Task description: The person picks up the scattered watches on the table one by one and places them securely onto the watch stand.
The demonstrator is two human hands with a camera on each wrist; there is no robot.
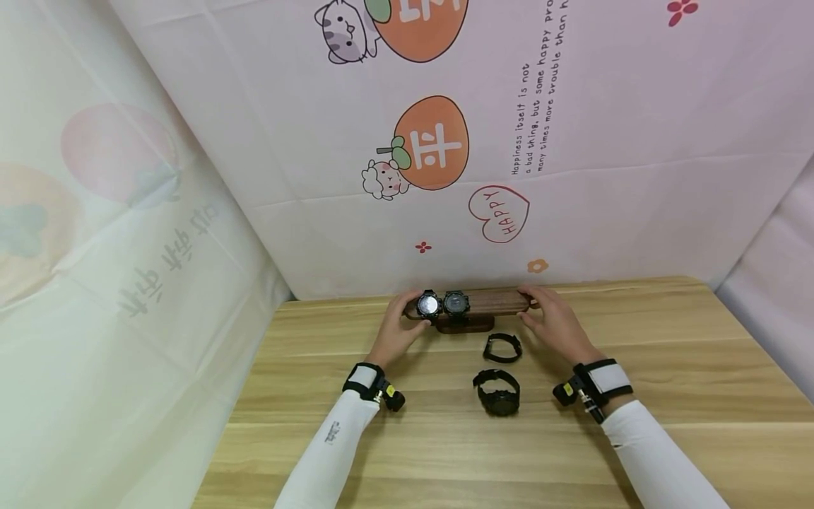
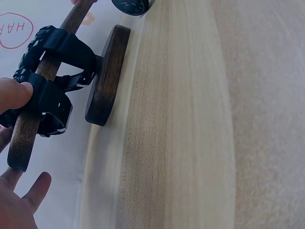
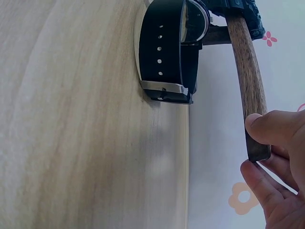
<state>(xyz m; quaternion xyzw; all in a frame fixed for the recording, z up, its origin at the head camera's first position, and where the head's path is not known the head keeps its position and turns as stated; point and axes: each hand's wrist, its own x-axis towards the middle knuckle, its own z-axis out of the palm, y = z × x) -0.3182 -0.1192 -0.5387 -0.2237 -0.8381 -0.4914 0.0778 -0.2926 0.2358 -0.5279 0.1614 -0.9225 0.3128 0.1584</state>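
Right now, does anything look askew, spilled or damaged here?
Nothing looks spilled or damaged. Only the spacing seems uneven: both mounted watches crowd the left end of the wooden bar, leaving its right part bare of watches, while two loose watches lie on the table.

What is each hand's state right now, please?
Left hand: closed, holding the left end of the brown watch stand, thumb on the leftmost watch.
Right hand: closed, holding the stand's right end.

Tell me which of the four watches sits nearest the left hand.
The leftmost watch on the wooden stand, with the left hand beside it. The other mounted watch sits to its right; the two loose watches rest on the table, farther off.
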